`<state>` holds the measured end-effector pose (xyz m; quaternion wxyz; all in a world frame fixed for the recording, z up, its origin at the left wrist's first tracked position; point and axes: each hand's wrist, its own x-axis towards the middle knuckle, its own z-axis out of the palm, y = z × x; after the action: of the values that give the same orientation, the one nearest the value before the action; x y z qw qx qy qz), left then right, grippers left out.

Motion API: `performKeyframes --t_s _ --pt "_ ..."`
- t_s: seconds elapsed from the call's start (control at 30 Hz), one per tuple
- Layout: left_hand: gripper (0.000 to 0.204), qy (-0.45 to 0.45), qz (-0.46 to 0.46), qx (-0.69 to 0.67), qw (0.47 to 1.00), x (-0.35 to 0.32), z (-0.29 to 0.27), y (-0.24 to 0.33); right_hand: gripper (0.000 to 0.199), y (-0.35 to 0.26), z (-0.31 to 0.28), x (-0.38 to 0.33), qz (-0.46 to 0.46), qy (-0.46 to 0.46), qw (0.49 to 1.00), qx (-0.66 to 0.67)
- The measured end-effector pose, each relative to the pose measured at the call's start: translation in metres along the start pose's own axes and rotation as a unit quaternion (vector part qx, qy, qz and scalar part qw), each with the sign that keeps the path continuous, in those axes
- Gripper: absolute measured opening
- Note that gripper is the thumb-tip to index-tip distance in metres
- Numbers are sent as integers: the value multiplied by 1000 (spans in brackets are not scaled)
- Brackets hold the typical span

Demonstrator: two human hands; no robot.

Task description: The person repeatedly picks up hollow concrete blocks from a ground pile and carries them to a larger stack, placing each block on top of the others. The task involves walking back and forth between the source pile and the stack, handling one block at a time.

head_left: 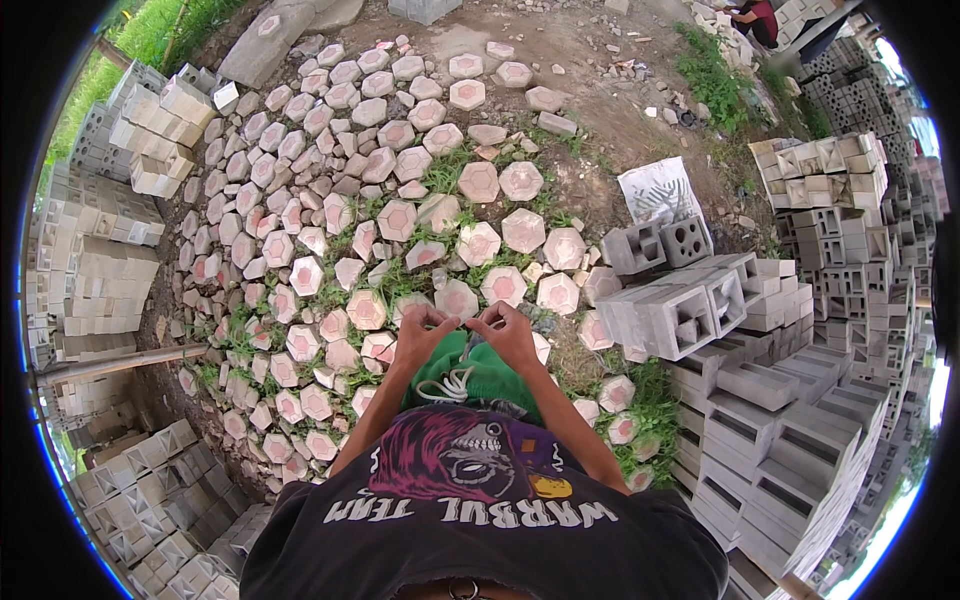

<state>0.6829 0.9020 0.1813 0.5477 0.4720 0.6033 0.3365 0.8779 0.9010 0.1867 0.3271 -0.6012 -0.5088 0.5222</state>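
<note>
Close together in front of my green shorts [478,368], both hands have their thumbs and fingertips brought together. My left hand [422,336] is closed in a pinch. So is my right hand [506,336], its fingertips almost meeting the left ones. Whatever lies between the fingertips, if anything, is too small to make out. A white drawstring [445,386] hangs loose on the shorts below the hands. Just beyond my fingers, a hexagonal paving block [456,299] with a pinkish centre lies on the ground.
Many hexagonal pavers [398,220] cover the ground ahead and left, with grass between them. Hollow concrete blocks [660,312] are stacked on the right, beside a printed white sack [660,190]. More blocks [100,285] stand at left. A person [757,22] is at the far right.
</note>
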Motion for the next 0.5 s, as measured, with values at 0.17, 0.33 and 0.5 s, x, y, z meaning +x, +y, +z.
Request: performKeyframes --t_s 0.17,0.33,0.5 --pt "27 -24 -7 17 1000 40 11 23 33 -2 -17 37 17 19 999 35" --pt "27 -52 -9 -5 999 113 19 22 31 -4 -36 98 7 43 999 0" --pt "26 -65 12 5 998 220 21 64 30 -30 -66 186 16 84 996 -5"
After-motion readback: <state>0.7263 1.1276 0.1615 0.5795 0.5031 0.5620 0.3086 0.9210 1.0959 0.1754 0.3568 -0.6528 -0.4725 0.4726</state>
